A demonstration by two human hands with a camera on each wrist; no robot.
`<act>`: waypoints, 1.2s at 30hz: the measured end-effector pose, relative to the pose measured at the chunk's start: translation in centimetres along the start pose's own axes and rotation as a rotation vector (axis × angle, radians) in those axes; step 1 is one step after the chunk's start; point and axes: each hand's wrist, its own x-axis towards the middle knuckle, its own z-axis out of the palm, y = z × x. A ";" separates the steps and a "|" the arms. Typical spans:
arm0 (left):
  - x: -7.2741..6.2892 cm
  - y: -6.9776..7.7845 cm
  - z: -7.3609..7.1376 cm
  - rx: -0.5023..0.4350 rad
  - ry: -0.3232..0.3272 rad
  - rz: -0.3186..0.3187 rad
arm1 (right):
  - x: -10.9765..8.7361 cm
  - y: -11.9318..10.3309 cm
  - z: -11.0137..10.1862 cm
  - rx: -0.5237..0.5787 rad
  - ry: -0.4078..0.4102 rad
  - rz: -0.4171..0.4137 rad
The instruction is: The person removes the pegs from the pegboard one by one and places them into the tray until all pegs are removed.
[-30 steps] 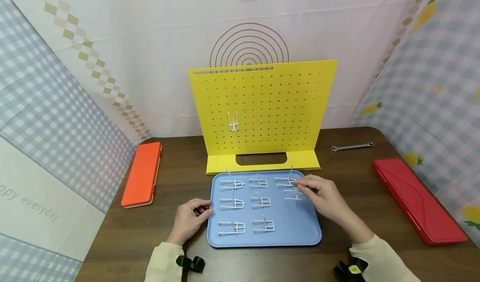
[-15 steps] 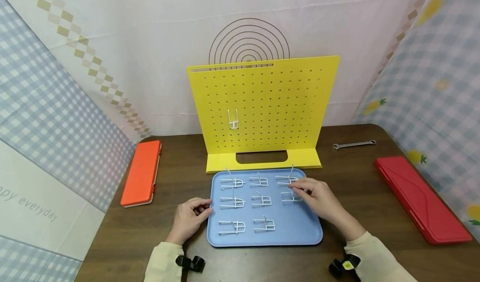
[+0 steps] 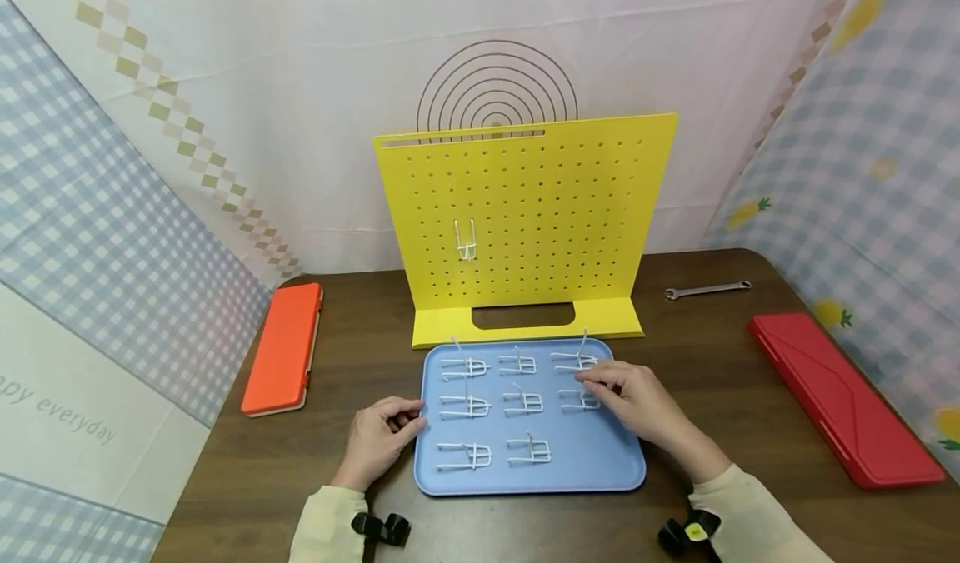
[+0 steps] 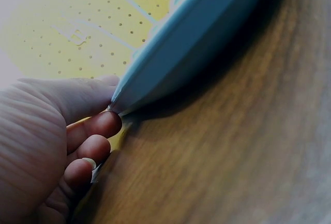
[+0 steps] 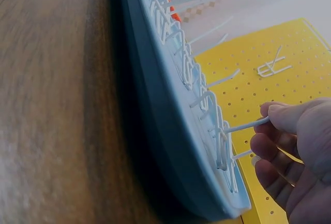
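A blue tray bears several white wire pegboard hooks in rows. My left hand pinches the tray's left rim, thumb on top and index finger below. Over the tray's right side, my right hand pinches the upright prong of a wire hook between thumb and index finger. That hook's frame sits at the tray surface in the right wrist view. Just behind it lies another hook. A yellow pegboard stands behind the tray with one hook on it.
An orange case lies at the left of the wooden table. On the right are a wrench and a red case. Patterned cloth hangs behind and at both sides.
My right hand has moved a little left with its hook, which now lines up with the middle row. The left hand stays on the tray rim. The head view has shifted slightly.
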 end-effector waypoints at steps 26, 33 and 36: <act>-0.1 -0.2 0.0 -0.010 0.000 -0.012 | -0.1 -0.2 -0.4 -0.041 -0.025 0.011; -0.1 -0.3 0.0 -0.016 0.007 0.002 | -0.1 -0.5 -0.7 -0.068 0.029 0.014; -0.2 -0.3 0.0 -0.018 0.007 0.012 | -0.1 -0.7 -1.1 -0.084 0.085 0.013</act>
